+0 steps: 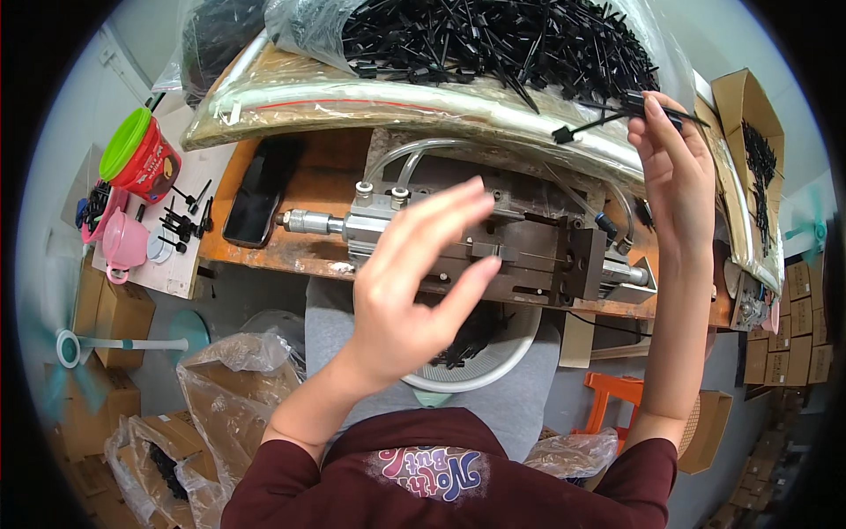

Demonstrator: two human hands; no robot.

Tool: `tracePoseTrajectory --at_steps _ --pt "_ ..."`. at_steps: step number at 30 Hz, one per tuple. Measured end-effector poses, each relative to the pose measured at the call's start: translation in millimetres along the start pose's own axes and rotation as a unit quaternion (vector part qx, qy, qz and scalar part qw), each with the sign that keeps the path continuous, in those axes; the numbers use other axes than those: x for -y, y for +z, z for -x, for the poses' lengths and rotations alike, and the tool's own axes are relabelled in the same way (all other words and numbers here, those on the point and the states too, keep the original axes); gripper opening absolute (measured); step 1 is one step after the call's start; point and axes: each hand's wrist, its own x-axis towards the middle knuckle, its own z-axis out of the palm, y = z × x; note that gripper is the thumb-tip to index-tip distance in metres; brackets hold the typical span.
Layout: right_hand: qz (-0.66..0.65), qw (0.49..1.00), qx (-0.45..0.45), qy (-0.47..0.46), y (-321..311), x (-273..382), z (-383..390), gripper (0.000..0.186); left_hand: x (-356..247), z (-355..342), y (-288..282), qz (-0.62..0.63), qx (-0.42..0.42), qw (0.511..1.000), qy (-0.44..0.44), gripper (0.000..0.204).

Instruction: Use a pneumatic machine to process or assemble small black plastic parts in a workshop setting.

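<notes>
My left hand (392, 300) hovers over a metal pneumatic fixture (582, 269), thumb and fingers spread, holding nothing; it is slightly blurred. Within the fixture, near my left thumb, sits a small dark block (490, 250). Up at the right, beside the heap, my right hand (677, 172) pinches black stemmed plastic parts (564, 135); their thin stems stick out on both sides, and my fingers partly hide them. A big heap of similar black parts (502, 40) lies in clear plastic along the back. On my lap rests a white basket (476, 381) with more black parts inside.
A black phone (257, 194) lies on the wooden bench left of the fixture. Farther left are a red tub (150, 167) with a green rim, a pink cup (123, 242) and several loose black parts. Clear air hoses (432, 145) arch behind the fixture. An orange stool (608, 397) stands below right.
</notes>
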Motion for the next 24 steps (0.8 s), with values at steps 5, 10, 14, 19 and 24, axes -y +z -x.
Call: tracePoseTrajectory --at_steps 5,10,14,19,24 --pt "-0.126 0.99 0.023 0.063 18.5 1.2 42.5 0.022 4.6 -8.4 15.3 0.248 0.04 0.957 -0.147 0.057" --pt "-0.193 0.967 0.024 0.164 30.4 -17.0 97.3 0.02 -5.5 2.3 -7.7 0.27 0.175 0.932 -0.168 0.041" --pt "-0.135 0.981 -0.031 0.133 19.4 -21.1 117.7 0.018 -4.5 18.4 -7.5 0.125 0.15 0.981 -0.018 0.038" --pt "-0.081 0.984 -0.019 0.161 14.2 -16.7 135.9 0.015 13.3 45.2 17.9 -0.13 0.153 0.979 0.033 0.031" --pt "-0.044 0.976 0.02 0.21 9.4 -12.1 150.5 0.014 12.6 43.5 28.6 -0.243 0.176 0.951 0.077 0.027"
